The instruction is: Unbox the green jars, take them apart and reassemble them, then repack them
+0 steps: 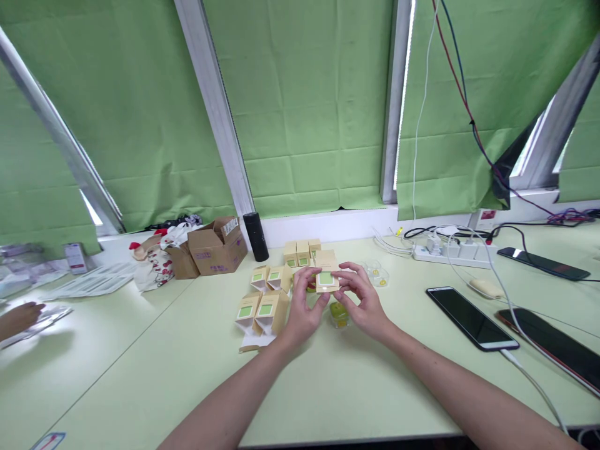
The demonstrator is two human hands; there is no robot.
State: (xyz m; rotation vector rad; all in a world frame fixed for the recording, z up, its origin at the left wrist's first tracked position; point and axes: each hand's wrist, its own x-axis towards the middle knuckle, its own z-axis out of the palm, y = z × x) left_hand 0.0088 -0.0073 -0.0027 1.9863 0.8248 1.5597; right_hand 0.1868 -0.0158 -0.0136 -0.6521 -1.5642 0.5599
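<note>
Between my two hands I hold a small cream paper box (pixel 327 265) with a green square window on its front. My left hand (pixel 304 306) pinches its left side, and my right hand (pixel 363 297) grips its right side with thumb and fingers. Just below the box, a small clear container (pixel 339 314) with green and yellow contents stands on the table. To the left are more boxes of the same kind, some with unfolded flaps (pixel 266 312), and a further group (pixel 302 250) stands behind. Clear containers (pixel 377 274) sit beyond my right hand.
A brown carton (pixel 218 247) and a black cylinder (pixel 255 236) stand at the back left. On the right lie phones (pixel 471 317), cables and a white power strip (pixel 454 253). Another person's hand (pixel 21 320) is at the far left. Green sheets (pixel 300 106) cover the windows.
</note>
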